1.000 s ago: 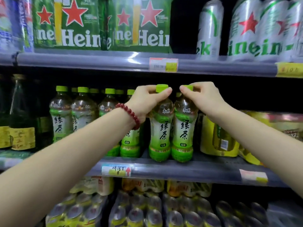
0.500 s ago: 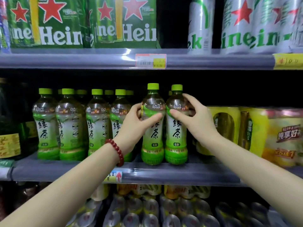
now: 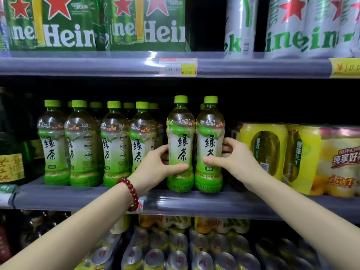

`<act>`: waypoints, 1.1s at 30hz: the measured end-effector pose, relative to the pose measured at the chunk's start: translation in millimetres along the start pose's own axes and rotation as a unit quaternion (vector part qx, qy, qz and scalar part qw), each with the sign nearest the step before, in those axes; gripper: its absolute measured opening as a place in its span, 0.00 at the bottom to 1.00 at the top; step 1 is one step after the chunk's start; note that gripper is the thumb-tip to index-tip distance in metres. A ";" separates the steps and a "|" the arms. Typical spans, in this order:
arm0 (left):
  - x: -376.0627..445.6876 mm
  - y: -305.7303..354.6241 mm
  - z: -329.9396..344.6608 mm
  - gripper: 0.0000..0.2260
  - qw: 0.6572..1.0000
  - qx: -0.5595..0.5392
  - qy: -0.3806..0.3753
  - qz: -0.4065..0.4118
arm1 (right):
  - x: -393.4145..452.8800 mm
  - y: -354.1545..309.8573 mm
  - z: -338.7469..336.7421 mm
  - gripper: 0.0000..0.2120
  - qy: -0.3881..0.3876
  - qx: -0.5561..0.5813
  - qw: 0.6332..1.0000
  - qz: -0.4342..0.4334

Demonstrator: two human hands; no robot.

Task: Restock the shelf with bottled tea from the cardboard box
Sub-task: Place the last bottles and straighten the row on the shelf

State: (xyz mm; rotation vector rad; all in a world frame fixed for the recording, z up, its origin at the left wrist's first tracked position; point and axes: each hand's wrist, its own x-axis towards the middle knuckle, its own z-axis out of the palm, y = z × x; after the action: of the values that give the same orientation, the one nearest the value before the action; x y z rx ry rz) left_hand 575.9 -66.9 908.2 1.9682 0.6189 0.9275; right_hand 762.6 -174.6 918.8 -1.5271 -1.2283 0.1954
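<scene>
Two green tea bottles stand upright side by side at the front of the middle shelf (image 3: pixel 194 203). My left hand (image 3: pixel 155 166), with a red bead bracelet on its wrist, grips the lower body of the left bottle (image 3: pixel 181 137). My right hand (image 3: pixel 233 156) grips the right bottle (image 3: pixel 210 133) from its right side, thumb across the label. A row of several matching tea bottles (image 3: pixel 85 143) fills the shelf to the left, set slightly further back. The cardboard box is out of view.
Yellow multipacks of cans (image 3: pixel 272 156) stand close to the right of the held bottles. Dark glass bottles (image 3: pixel 11 152) stand at the far left. Green beer cartons (image 3: pixel 97 26) and cans (image 3: pixel 311 26) fill the upper shelf. Packs of cans (image 3: pixel 175 250) lie below.
Both hands slid down from the bottle caps to the lower bodies of the two bottles. The bottles stayed upright at the shelf front.
</scene>
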 end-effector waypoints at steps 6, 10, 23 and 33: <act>-1.9 1.5 -1.5 0.31 0.998 -0.028 -0.035 -0.053 | 1.4 -3.8 -2.5 0.35 -0.065 -0.061 0.995 0.036; -1.3 0.3 0.1 0.31 0.996 -0.052 -0.036 -0.063 | 2.6 -3.0 -2.9 0.36 -0.079 -0.036 0.995 0.042; 2.2 1.9 4.0 0.31 0.997 -0.051 0.005 -0.064 | 1.7 -3.3 -1.6 0.33 -0.070 -0.023 0.997 0.028; 22.4 -27.4 10.1 0.49 0.992 -0.049 0.041 -0.108 | -0.9 5.7 14.7 0.29 -0.039 -0.025 0.999 -0.001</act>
State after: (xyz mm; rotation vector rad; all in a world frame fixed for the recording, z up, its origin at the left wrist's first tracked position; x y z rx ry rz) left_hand 595.4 -42.0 889.5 1.7441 0.8013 0.8899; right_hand 755.4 -165.1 908.3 -1.5731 -1.3051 0.2264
